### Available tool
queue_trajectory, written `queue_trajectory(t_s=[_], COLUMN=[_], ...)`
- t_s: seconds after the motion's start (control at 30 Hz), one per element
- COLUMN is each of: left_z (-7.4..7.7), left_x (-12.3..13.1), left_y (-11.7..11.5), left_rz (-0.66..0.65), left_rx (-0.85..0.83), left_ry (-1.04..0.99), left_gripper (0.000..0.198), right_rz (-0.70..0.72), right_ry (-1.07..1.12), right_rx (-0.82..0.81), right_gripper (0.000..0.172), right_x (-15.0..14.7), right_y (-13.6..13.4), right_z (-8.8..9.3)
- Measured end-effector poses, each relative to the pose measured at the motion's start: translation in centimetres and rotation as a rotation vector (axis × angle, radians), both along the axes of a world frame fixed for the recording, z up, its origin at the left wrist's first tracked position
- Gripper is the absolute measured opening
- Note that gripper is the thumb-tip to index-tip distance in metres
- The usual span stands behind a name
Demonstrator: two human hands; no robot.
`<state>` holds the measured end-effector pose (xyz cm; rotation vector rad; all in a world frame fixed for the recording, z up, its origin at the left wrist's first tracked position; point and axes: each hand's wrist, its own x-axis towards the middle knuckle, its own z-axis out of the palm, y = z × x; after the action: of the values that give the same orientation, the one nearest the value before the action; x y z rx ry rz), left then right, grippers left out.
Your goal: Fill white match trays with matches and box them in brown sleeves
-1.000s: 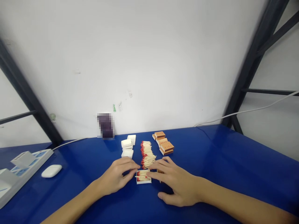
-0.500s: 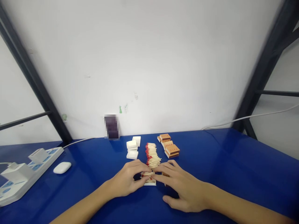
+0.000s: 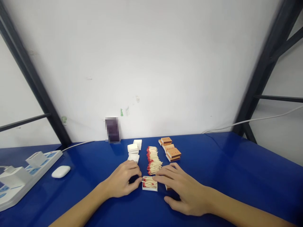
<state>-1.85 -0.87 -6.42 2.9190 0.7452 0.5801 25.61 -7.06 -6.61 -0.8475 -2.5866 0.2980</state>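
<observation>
A small white matchbox tray filled with red-tipped matches lies on the blue table between my hands. My left hand rests at its left side, fingers curled, fingertips touching the tray's left edge. My right hand lies flat at its right side, fingers stretched over the tray's top right edge and partly covering an orange sleeve. Just behind lies a pile of loose matches. White empty trays sit back left, orange matchbox sleeves back right.
A white power strip with plugged adapters lies at the far left, a white earbud case beside it. A blurred dark object stands against the white wall. Black frame bars rise at both sides; a white cable runs along the right.
Both hands' fingertips were pinched over the matches on the tray half a second ago; now they have drawn apart to the tray's sides, showing the matches lying in it.
</observation>
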Motion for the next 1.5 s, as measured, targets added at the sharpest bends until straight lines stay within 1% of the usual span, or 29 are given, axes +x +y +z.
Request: queue_trajectory(t_s=[0.17,0.37,0.47,0.63,0.73,0.87,0.93,1.0,1.1,1.27,1.4,1.5], left_z=[-0.1,0.0,0.0,0.0,0.1,0.3,0.4,0.4,0.4,0.5,0.6,0.5], left_x=[0.3,0.5,0.5,0.5,0.4,0.4,0.4,0.4,0.6,1.2,1.1,0.9], left_y=[-0.3,-0.5,-0.5,-0.5,-0.5,-0.5,-0.5,-0.5,-0.5,-0.7,-0.8,-0.8], left_rz=[-0.024,-0.047,-0.044,-0.044,-0.026,-0.006,-0.006,-0.005,0.001,0.02,-0.014,-0.016], left_rx=[0.017,0.028,0.009,-0.019,-0.026,-0.039,-0.053,-0.073,-0.112,-0.135,-0.142,-0.126], left_ry=[0.002,-0.013,-0.018,-0.021,-0.018,-0.006,0.007,0.013,0.002,0.013,0.025,0.046], left_gripper=[0.015,0.015,0.015,0.016,0.017,0.019,0.021,0.023,0.021,0.017,0.025,0.038], right_rz=[0.003,0.003,0.001,0.009,-0.024,-0.129,-0.182,-0.2,-0.156,-0.05,-0.033,-0.035], right_ry=[0.001,-0.004,-0.003,0.008,0.032,0.043,0.018,-0.013,-0.016,0.057,0.08,0.086], right_rx=[-0.001,-0.004,-0.006,0.002,0.042,0.071,0.07,0.061,0.054,0.074,0.088,0.099], right_gripper=[0.044,0.039,0.04,0.048,0.049,0.033,0.03,0.031,0.031,0.026,0.025,0.026], right_x=[-0.2,-0.2,-0.2,-0.1,0.2,0.8,1.1,1.2,1.1,0.5,0.6,0.8], right_y=[0.0,0.1,0.0,0.1,0.2,0.5,0.6,0.6,0.4,0.3,0.4,0.6], right_z=[0.1,0.0,0.0,-0.1,-0.2,-0.4,-0.4,-0.4,-0.4,-0.4,-0.7,-0.9])
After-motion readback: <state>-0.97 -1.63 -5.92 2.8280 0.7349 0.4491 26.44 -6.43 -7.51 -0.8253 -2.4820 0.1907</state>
